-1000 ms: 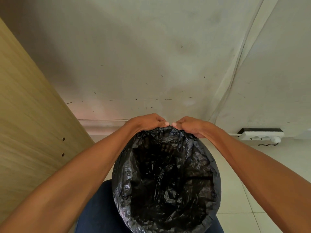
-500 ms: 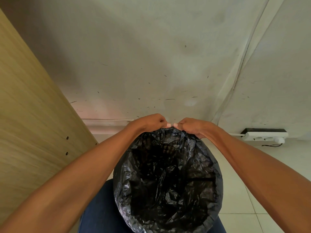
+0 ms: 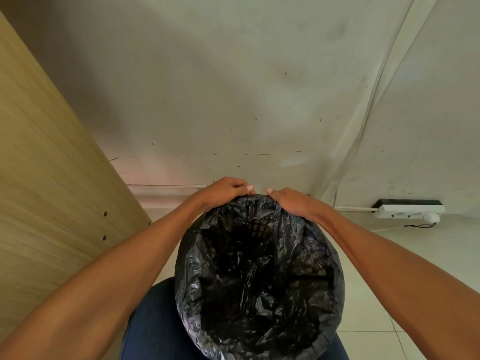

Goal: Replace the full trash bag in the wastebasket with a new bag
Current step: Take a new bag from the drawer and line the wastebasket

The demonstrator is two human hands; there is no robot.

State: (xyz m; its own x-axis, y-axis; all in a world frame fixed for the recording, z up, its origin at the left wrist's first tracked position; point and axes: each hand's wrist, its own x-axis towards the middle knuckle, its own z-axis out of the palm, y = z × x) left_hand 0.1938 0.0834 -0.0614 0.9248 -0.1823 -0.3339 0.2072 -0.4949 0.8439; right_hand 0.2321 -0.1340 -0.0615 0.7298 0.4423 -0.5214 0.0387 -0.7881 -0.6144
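Head view. A black trash bag (image 3: pixel 259 276) lines a round wastebasket, its plastic folded outward over the whole rim so that the wastebasket itself is hidden beneath it; the bag's mouth stands open and its crinkled interior is dark. The wastebasket sits on a pale tiled floor (image 3: pixel 363 302), directly in front of the person's knee in dark blue trousers (image 3: pixel 153 331), which shows at the lower edge.

Both bare forearms reach forward to the far side of the rim. The left hand (image 3: pixel 223 190) is curled closed over the bag's edge, fingers bent downward and thumb pressed against them, pinching the plastic. The right hand (image 3: pixel 291 203) lies just beside it with a small gap between the two thumbs; its palm rests on the rim and its fingers fold over the outer side, gripping the bag's edge.

At the left rises a light wood-grain panel (image 3: pixel 52 178) with two small dark screw heads. Behind the wastebasket stands a scuffed white wall (image 3: pixel 233 87). At the right, on the floor against the wall, lies a white power strip (image 3: pixel 410 211) with a thin dark cable beside it.
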